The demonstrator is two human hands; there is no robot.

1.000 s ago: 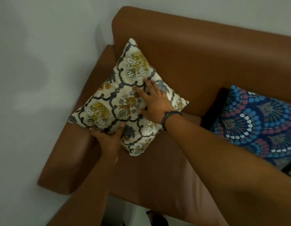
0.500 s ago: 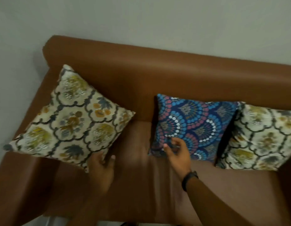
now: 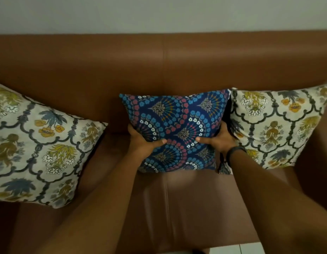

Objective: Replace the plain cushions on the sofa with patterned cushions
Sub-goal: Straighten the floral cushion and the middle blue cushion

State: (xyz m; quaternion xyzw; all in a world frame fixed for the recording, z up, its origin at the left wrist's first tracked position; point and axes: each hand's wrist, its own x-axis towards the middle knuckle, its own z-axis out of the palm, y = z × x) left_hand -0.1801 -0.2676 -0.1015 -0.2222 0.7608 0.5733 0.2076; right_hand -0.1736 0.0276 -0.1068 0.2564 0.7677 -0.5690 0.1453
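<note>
sofa (image 3: 195, 61): brown leather, against a pale wall (image 3: 159, 11). cream cushions: left (image 3: 40, 143) and right (image 3: 278, 125), both leaning on the backrest. blue cushion (image 3: 177, 129): centre seat, touching the right one. my left hand (image 3: 142, 142) and right hand (image 3: 219, 140) clamp its sides. step: seating the last one; next, i'd judge, centre it and let go.

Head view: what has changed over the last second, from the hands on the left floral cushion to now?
Both hands let go of the left floral cushion, which now leans in its corner. The left hand and right hand moved to the blue patterned cushion and grip its two sides. The right floral cushion stays against the brown sofa.
</note>
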